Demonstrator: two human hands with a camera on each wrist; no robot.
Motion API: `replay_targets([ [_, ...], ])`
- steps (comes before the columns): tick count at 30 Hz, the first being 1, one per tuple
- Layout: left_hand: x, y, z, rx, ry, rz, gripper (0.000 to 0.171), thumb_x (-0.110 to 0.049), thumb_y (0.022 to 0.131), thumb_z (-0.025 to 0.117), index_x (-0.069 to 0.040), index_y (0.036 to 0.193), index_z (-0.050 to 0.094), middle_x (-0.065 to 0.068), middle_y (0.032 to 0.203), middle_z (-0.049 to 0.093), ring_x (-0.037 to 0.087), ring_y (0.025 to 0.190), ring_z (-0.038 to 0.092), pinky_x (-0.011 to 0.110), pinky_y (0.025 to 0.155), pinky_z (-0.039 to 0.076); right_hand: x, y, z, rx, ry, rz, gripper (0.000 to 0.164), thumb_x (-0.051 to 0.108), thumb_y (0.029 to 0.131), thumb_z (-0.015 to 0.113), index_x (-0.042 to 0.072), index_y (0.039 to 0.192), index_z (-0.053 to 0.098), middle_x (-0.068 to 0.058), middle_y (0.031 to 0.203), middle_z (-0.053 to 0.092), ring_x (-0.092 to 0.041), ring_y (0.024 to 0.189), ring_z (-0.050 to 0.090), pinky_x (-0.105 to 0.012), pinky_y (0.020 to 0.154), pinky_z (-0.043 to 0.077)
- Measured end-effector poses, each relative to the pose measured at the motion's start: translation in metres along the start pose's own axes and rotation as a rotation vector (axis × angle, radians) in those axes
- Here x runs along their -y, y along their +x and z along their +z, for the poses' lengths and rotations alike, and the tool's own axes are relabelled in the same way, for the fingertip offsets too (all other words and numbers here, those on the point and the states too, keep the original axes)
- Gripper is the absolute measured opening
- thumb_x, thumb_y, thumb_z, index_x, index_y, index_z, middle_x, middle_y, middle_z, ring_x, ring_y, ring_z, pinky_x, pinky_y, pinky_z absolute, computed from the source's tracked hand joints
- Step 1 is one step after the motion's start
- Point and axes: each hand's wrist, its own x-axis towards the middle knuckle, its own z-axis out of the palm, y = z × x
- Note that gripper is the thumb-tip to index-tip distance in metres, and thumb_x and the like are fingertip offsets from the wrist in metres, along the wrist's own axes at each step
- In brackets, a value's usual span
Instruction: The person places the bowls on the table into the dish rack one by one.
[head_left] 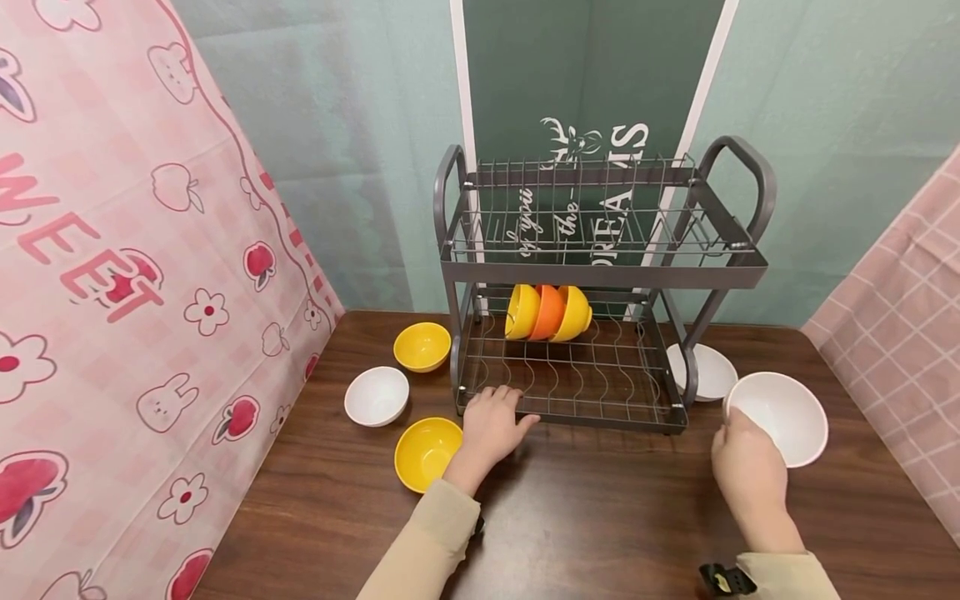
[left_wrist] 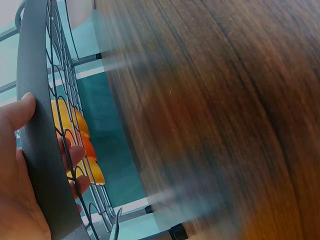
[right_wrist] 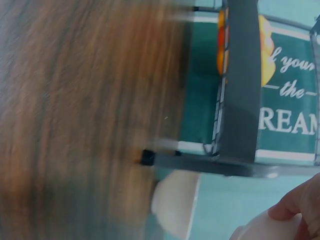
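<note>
Gripping a white bowl [head_left: 780,417] by its near rim, the right hand [head_left: 746,467] holds it tilted just above the wooden table [head_left: 600,517], off the rack's right front corner. The left hand [head_left: 491,425] steadies the dish rack [head_left: 592,250], thumb on the near side of the lower tier's front bar and fingers [left_wrist: 75,155] curled through the wire behind it. By my read, this is the carry step: bowl in hand, not yet racked. Next comes a lift over that front bar and a turn onto edge to drop between the wavy wires. Nearby sit a yellow bowl [head_left: 427,452], another white bowl [head_left: 377,396] and a second yellow one [head_left: 422,346]. Further back, yellow and orange bowls [head_left: 549,312] stand on edge in the lower tier, and one more white bowl [head_left: 708,372] rests behind the rack's right leg.
</note>
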Motion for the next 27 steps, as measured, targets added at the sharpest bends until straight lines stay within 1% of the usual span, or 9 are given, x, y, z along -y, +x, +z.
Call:
replay_targets([
  [8, 0.0, 0.001, 0.001, 0.013, 0.005, -0.002, 0.051, -0.061, 0.084, 0.05, -0.021, 0.114, 0.061, -0.005, 0.109, 0.064, 0.018, 0.104, 0.057, 0.034, 0.087, 0.045, 0.017, -0.002, -0.004, -0.075, 0.042, -0.06, 0.006, -0.001, 0.081, 0.047, -0.005, 0.084, 0.051, -0.034, 0.076, 0.057, -0.055, 0.067, 0.052, -0.057, 0.048, 0.035],
  [15, 0.0, 0.001, 0.0, 0.018, 0.001, -0.003, 0.051, -0.061, 0.084, 0.051, -0.021, 0.114, 0.062, -0.005, 0.108, 0.064, 0.018, 0.103, 0.057, 0.034, 0.086, 0.046, 0.028, -0.005, -0.005, -0.083, 0.045, -0.087, 0.01, -0.001, 0.082, 0.048, -0.006, 0.088, 0.054, -0.035, 0.077, 0.058, -0.055, 0.068, 0.053, -0.058, 0.049, 0.036],
  [23, 0.001, 0.001, 0.001, 0.012, -0.002, -0.007, 0.051, -0.061, 0.084, 0.051, -0.021, 0.114, 0.062, -0.005, 0.108, 0.064, 0.018, 0.103, 0.057, 0.034, 0.087, 0.046, 0.04, -0.008, -0.004, -0.081, 0.063, -0.116, 0.004, 0.0, 0.081, 0.049, -0.002, 0.083, 0.051, -0.032, 0.073, 0.058, -0.053, 0.066, 0.053, -0.056, 0.047, 0.035],
  [27, 0.0, 0.0, 0.002, 0.0, -0.015, -0.009, 0.053, -0.06, 0.084, 0.052, -0.02, 0.118, 0.06, -0.004, 0.111, 0.064, 0.019, 0.105, 0.057, 0.035, 0.089, 0.045, 0.046, -0.01, -0.003, -0.103, 0.073, -0.151, 0.009, -0.001, 0.08, 0.049, -0.004, 0.088, 0.053, -0.032, 0.073, 0.058, -0.052, 0.067, 0.055, -0.057, 0.049, 0.037],
])
